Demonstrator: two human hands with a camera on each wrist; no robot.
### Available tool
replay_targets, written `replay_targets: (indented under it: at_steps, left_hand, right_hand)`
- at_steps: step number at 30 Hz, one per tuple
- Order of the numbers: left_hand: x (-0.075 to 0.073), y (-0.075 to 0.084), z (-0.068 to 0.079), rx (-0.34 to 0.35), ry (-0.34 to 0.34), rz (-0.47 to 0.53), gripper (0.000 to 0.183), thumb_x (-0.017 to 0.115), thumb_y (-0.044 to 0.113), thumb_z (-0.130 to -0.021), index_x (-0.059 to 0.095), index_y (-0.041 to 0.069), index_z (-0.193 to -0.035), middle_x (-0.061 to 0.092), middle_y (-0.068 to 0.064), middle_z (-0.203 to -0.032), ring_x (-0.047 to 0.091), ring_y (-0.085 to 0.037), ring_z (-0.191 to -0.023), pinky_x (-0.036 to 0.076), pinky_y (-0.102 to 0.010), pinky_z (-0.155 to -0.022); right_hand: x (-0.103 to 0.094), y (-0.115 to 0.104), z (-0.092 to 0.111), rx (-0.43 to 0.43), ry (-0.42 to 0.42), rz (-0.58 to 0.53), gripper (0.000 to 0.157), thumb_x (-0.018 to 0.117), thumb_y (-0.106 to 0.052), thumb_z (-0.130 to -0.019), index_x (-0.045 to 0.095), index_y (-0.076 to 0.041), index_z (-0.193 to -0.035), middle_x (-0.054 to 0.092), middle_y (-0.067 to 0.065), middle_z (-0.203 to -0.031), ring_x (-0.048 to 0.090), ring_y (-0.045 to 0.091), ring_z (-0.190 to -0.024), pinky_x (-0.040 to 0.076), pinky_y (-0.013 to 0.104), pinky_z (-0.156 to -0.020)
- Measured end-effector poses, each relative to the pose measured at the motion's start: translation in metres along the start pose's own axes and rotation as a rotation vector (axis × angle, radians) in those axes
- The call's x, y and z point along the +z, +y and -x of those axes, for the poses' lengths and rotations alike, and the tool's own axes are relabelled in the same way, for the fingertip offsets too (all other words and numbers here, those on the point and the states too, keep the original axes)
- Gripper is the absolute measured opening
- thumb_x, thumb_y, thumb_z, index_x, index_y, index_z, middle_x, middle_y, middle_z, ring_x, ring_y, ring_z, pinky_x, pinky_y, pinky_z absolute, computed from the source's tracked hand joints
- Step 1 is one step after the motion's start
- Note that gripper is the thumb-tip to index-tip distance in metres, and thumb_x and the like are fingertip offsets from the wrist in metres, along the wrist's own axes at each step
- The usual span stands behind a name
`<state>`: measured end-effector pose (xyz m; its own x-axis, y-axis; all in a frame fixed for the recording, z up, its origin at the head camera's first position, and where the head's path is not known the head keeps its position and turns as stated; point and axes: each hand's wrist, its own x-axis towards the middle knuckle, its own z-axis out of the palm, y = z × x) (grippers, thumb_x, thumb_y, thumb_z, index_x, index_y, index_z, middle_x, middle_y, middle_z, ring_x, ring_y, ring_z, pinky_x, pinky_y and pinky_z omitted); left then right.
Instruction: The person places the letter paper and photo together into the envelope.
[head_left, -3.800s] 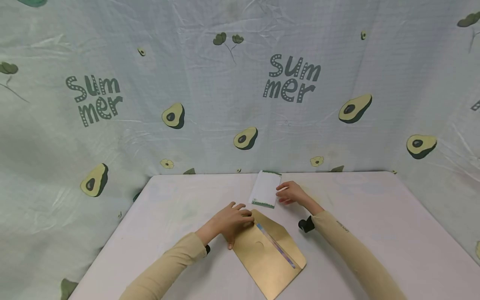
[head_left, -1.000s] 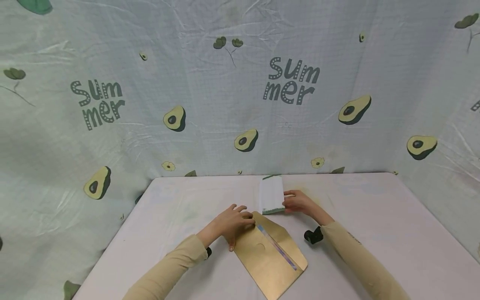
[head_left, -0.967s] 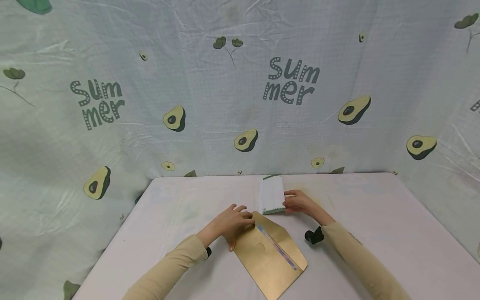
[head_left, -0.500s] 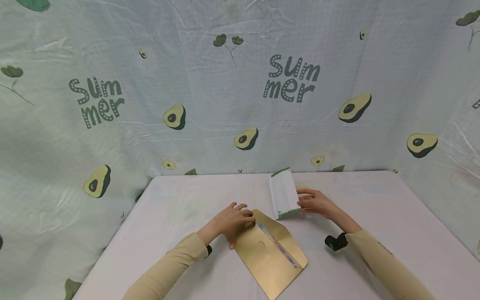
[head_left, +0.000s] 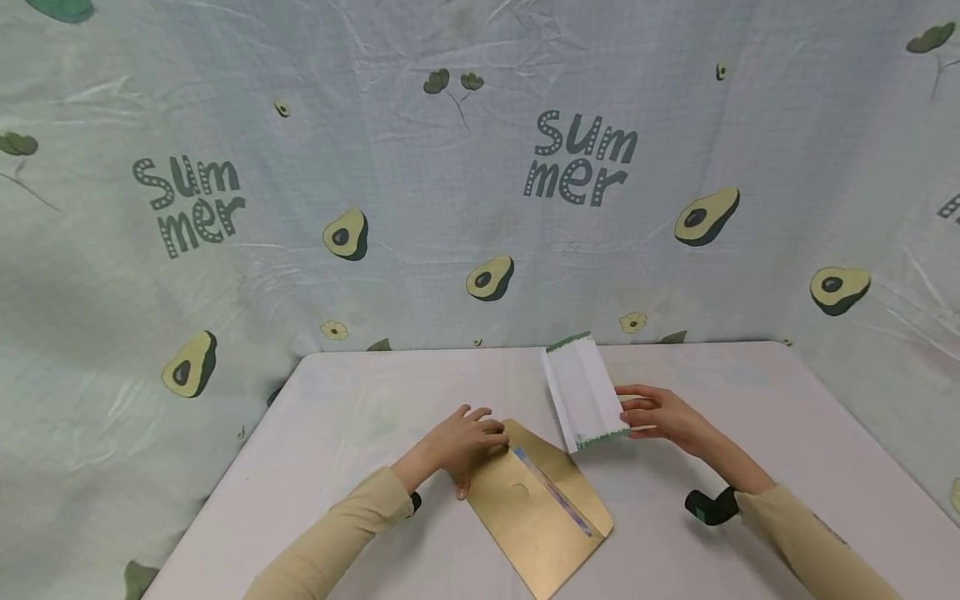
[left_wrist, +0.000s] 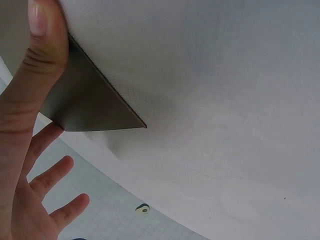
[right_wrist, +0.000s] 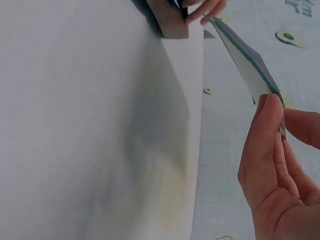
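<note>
the right grip (head_left: 663, 418) pinches a white packet (head_left: 581, 392) above the desk (head_left: 390, 387), beyond the nearer gold envelope (head_left: 525, 512) pinched in the left grip (head_left: 463, 446).

The word "summer", broken into "sum" above "mer" in dark green dotted capitals and small letters, stands on the avocado-print backdrop sheet (head_left: 420, 158) behind the table (head_left: 375, 392): one printing (head_left: 581, 158) is above the table's far edge, another (head_left: 189, 206) beyond its far left corner. A lettering fragment (head_left: 949, 207) beyond the table's far right corner is cut off. Small print (head_left: 830, 529) on the beige right sleeve (head_left: 806, 537), over the table's right side, is too small to read.
</note>
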<state>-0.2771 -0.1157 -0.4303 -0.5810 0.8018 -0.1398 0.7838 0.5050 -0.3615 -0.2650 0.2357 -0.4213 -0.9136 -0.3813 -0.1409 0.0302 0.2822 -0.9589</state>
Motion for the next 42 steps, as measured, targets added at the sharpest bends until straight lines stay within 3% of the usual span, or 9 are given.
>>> replay_targets:
  at_steps: [7, 15, 42]
  left_hand:
    - [-0.001, -0.001, 0.002, 0.008, 0.03, -0.004, 0.1, 0.077, 0.062, -0.033, 0.044, 0.032, -0.123, 0.048, 0.007, -0.127, 0.039, -0.022, -0.123, 0.037, -0.043, -0.094]
    - [0.0, 0.0, 0.002, 0.013, 0.037, 0.002, 0.1, 0.078, 0.061, -0.032, 0.044, 0.031, -0.122, 0.049, 0.007, -0.127, 0.039, -0.022, -0.123, 0.037, -0.043, -0.093]
    - [0.001, -0.001, 0.002, 0.009, 0.051, -0.018, 0.1, 0.077, 0.063, -0.032, 0.044, 0.031, -0.121, 0.047, 0.005, -0.128, 0.04, -0.023, -0.122, 0.038, -0.043, -0.093]
  right_hand:
    - [0.009, 0.003, 0.014, 0.015, -0.007, 0.036, 0.065, 0.062, -0.024, -0.082, 0.033, 0.0, -0.134, 0.05, 0.021, -0.123, 0.06, 0.011, -0.091, 0.051, 0.037, -0.077]
    - [0.017, 0.008, 0.022, -0.003, -0.078, 0.101, 0.058, 0.06, -0.022, -0.084, 0.037, 0.002, -0.131, 0.053, 0.02, -0.115, 0.059, 0.012, -0.087, 0.051, 0.035, -0.071]
    - [0.036, 0.028, 0.024, 0.011, -0.168, 0.133, 0.048, 0.058, -0.016, -0.084, 0.043, 0.001, -0.127, 0.056, 0.009, -0.098, 0.051, 0.01, -0.07, 0.047, 0.028, -0.056]
